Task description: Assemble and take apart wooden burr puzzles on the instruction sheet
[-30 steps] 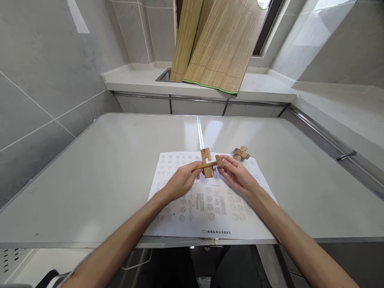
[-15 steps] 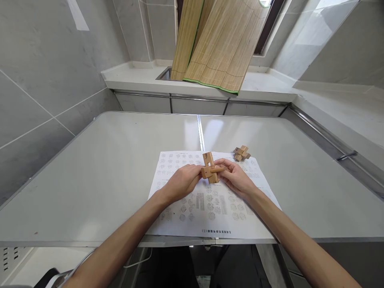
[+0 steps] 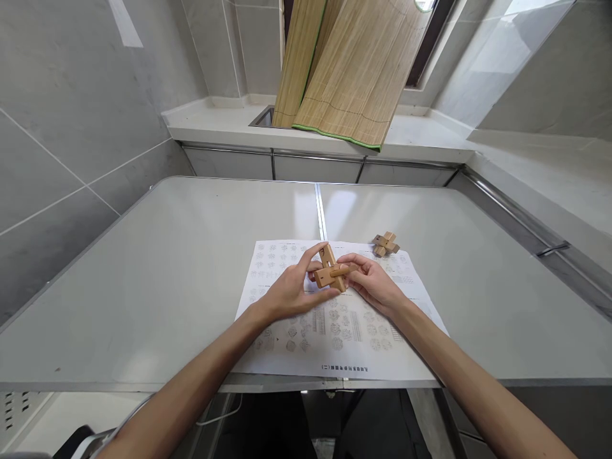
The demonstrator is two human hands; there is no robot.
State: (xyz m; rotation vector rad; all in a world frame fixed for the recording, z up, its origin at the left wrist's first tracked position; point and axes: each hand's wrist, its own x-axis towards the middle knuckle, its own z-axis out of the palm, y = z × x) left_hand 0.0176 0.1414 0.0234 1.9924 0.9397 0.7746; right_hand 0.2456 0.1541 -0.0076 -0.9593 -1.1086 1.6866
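Observation:
Between my two hands, above the printed sheet, is a wooden interlocking puzzle (image 3: 327,276) made of crossed bars, one marked with a dark figure. My left hand (image 3: 294,287) spans it, fingertips at the top end of the marked bar and thumb at its lower end. With fingers pinched, my right hand (image 3: 373,280) grips the puzzle's right side, where a thinner rounded bar sticks out. A second wooden puzzle (image 3: 385,244), of crossed blocks, rests at the sheet's far right corner, apart from both hands.
The large white sheet (image 3: 306,357), printed with small diagrams, lies on the pale table (image 3: 167,274). A metal seam (image 3: 320,210) runs down the table's middle. Behind stands a white counter (image 3: 215,131) with a bamboo mat (image 3: 354,83) leaning over it. Tiled walls close in both sides.
My left hand has opened wider and shifted its fingers to the ends of the marked bar. The puzzle has tilted, its top leaning left. My right hand stays nearly still.

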